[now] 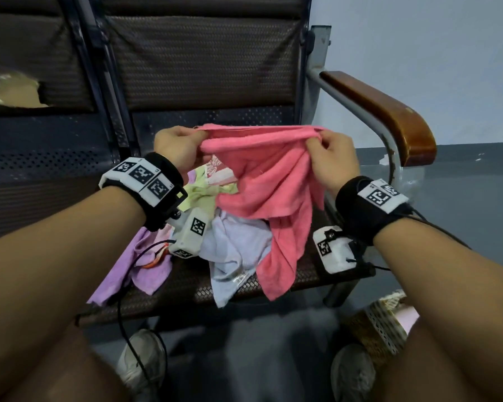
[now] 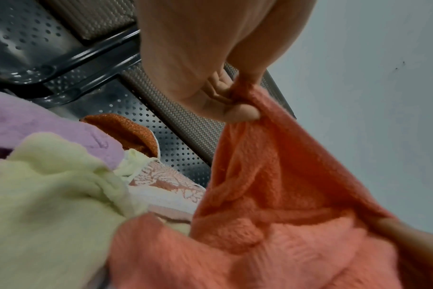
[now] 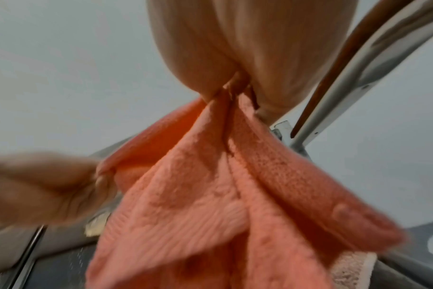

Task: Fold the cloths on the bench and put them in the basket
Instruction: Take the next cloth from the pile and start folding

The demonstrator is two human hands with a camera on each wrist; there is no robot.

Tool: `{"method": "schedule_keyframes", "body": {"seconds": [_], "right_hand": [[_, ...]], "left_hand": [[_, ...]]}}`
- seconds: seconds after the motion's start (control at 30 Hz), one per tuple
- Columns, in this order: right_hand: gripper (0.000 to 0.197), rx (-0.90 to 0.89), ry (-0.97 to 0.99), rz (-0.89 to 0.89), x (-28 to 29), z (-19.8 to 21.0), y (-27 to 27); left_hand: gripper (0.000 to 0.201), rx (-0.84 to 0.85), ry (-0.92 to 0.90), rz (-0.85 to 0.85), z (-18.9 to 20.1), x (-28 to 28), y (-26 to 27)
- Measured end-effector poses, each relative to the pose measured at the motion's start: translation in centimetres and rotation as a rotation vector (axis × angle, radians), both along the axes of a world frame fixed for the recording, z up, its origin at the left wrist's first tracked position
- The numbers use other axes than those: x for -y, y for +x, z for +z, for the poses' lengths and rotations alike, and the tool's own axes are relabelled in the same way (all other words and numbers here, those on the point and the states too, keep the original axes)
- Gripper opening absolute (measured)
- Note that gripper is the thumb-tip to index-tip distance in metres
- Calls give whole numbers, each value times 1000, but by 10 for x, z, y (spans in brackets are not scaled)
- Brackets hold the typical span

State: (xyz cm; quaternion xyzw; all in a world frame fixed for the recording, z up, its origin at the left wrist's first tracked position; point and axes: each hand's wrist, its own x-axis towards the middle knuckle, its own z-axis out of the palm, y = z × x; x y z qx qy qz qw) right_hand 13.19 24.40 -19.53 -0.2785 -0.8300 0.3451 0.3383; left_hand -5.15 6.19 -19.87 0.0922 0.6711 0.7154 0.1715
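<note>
Both forearms are reaching forward over the bench [image 1: 273, 288], wrists level and apart. The left hand [image 1: 176, 146] is pinching one top corner of the pink cloth [image 1: 262, 181] between thumb and curled fingers; the right hand [image 1: 333, 158] is pinching the opposite top corner the same way. The top edge is stretching between them, slightly slack, while the rest is hanging down in folds, its lower end draping over the front of the seat. In the left wrist view the thumb and fingers [image 2: 237, 113] are bunching the corner tightly.

Under the pink cloth, a heap of other cloths is lying on the seat: a purple one [image 1: 145, 265] at the left, a pale blue one [image 1: 235, 253] in the middle, a yellow-green one [image 1: 201, 198] and a patterned pink-and-white one [image 1: 218, 172] behind. An orange cloth [image 2: 126, 131] is showing in the left wrist view only, mostly buried. The right wrist view is blurred, and the left hand in it is a smear. The basket [image 1: 384, 323] is standing on the floor at the right of the bench, partly hidden by the right forearm and cut by the knee.

The seat is a dark woven pad on perforated metal, with a brown wooden armrest [image 1: 389, 111] at the right. Behind it a pale wall [image 1: 433, 53] is meeting a grey floor.
</note>
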Motion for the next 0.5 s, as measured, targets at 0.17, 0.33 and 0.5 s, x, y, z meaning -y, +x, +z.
{"method": "schedule_keyframes", "body": {"seconds": [0.17, 0.33, 0.5], "right_hand": [[36, 232, 168, 238, 2, -4, 15], [42, 717, 251, 394, 5, -17, 21], [53, 733, 344, 304, 4, -17, 19]], "left_hand": [[22, 20, 26, 124, 0, 10, -10], [34, -13, -48, 112, -10, 25, -17], [22, -24, -157, 114, -20, 31, -21]]}}
